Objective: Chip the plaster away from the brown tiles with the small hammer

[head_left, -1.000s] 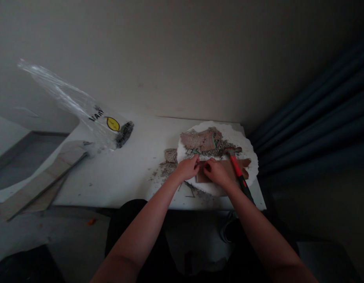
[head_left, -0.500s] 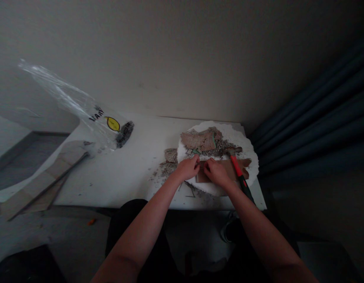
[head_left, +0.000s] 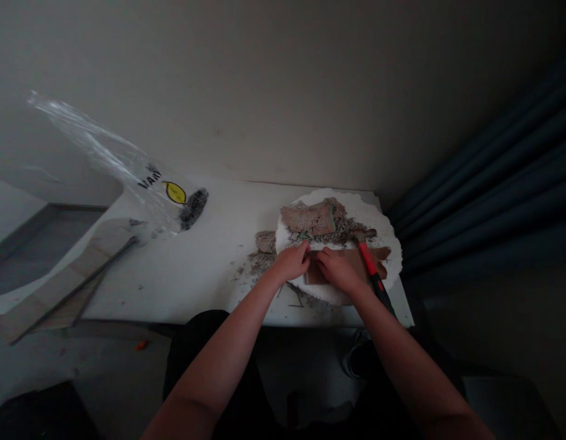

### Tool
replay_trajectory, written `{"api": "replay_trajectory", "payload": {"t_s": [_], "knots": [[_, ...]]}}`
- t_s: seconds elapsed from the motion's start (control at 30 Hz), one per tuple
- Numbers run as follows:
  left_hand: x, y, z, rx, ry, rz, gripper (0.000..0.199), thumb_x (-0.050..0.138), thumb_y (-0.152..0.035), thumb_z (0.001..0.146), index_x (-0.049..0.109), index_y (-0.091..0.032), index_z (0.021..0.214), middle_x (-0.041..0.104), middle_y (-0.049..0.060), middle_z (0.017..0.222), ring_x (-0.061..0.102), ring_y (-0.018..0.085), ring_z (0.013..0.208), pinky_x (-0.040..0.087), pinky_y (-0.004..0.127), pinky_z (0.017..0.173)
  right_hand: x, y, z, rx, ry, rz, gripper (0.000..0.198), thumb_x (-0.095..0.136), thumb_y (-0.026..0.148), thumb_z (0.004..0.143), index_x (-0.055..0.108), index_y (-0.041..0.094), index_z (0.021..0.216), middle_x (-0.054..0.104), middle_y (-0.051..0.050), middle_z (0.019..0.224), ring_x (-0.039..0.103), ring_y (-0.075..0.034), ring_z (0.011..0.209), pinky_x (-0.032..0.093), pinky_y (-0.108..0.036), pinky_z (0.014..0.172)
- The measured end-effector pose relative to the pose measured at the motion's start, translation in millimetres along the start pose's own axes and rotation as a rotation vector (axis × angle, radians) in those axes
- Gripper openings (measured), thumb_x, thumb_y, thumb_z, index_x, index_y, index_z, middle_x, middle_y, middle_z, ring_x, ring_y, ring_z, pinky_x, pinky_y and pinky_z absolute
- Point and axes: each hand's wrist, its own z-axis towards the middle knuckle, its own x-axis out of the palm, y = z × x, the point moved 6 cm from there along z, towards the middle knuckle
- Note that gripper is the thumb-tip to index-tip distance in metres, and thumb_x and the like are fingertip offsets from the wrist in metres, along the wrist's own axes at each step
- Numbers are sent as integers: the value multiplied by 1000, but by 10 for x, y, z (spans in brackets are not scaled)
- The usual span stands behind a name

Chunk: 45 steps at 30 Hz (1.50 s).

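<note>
My left hand (head_left: 293,261) is closed at the left end of a brown cardboard piece (head_left: 356,263), its fingers pinched around something too small to make out. Close beside it, my right hand (head_left: 334,267) is curled over the cardboard with its fingertips together; what they hold, if anything, is hidden. A hammer (head_left: 369,263) with a red and black handle lies across the cardboard, to the right of my right hand. Beyond my hands, a cracked brown slab (head_left: 309,219) rests among grey crumbs (head_left: 345,231) on a white scalloped mat (head_left: 393,244).
A clear plastic bag (head_left: 127,165) with dark bits at its bottom leans on the left of the white table (head_left: 195,263). Flat board pieces (head_left: 58,287) overhang the table's left end. A small clump (head_left: 265,241) lies beside the mat. A dark curtain (head_left: 503,183) hangs at right.
My right hand has shifted very slightly to the left, toward my left hand. My left hand, the hammer and the cardboard stay where they were.
</note>
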Motion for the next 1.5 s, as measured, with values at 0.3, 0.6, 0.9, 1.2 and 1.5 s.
{"api": "replay_trajectory", "payload": {"t_s": [0.3, 0.6, 0.9, 1.2, 1.5], "knots": [[-25, -24, -6, -9, 13, 7, 29, 44, -32, 89, 50, -21, 115, 69, 8, 96, 65, 23, 84, 46, 33, 72, 96, 14, -2, 57, 46, -121, 23, 35, 18, 101, 56, 15, 109, 58, -16, 114, 62, -22, 78, 44, -32, 63], [-3, -4, 0, -11, 18, 9, 30, 44, -33, 89, 49, -22, 116, 69, 8, 99, 65, 25, 90, 47, 34, 74, -6, 8, -7, 49, -6, -24, 18, 43, 21, 99, 56, 15, 110, 57, -14, 113, 61, -22, 85, 44, -31, 68], [14, 1, 10, -5, 17, 6, 28, 44, -31, 88, 49, -22, 115, 69, 8, 98, 66, 24, 90, 47, 34, 74, -26, 18, -19, -29, -19, 1, 22, 41, 15, 99, 61, 17, 108, 56, -11, 112, 59, -18, 79, 43, -29, 68], [-1, 0, 7, -40, 14, -24, 33, 45, -35, 89, 50, -21, 119, 70, 9, 96, 66, 24, 88, 46, 34, 75, -424, -43, -82, -8, -257, 445, 11, 48, 20, 96, 58, 18, 97, 60, -7, 95, 58, -18, 83, 45, -28, 72], [-17, 5, 1, -2, -3, -66, 25, 45, -35, 90, 52, -22, 110, 68, 5, 86, 63, 20, 76, 41, 30, 66, -17, 395, -148, -140, 163, 656, 2, 63, 20, 88, 64, 18, 88, 65, 1, 75, 57, -13, 65, 38, -23, 60]]}}
